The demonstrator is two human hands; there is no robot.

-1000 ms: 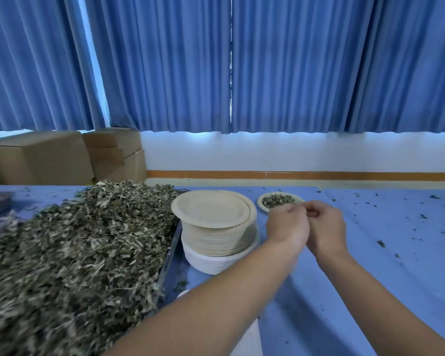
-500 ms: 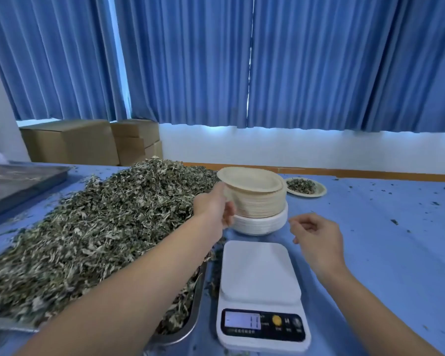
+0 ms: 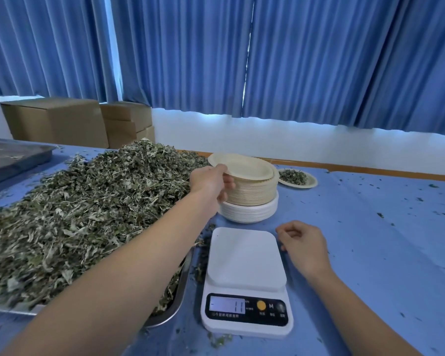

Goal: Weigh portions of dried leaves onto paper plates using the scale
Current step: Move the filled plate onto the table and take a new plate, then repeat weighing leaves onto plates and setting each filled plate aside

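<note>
So, one round leaf-filled paper plate point(image 3: 297, 177) looks done; your left hand point(image 3: 209, 180) grips the top tan plate point(image 3: 244, 169), right hand point(image 3: 303, 243) relaxed, white scale point(image 3: 246, 255) bare.

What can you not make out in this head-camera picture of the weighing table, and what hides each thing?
All in the head view:
- Scale display: digits blurred, button labels too small.
- Left hand grip on the top plate: one plate or several, unclear; the rim covers it.
- Metal tray: mostly buried under dried leaves, cut off by the left edge.
- Right hand: fingertips curled under, hidden by the hand itself.
</note>
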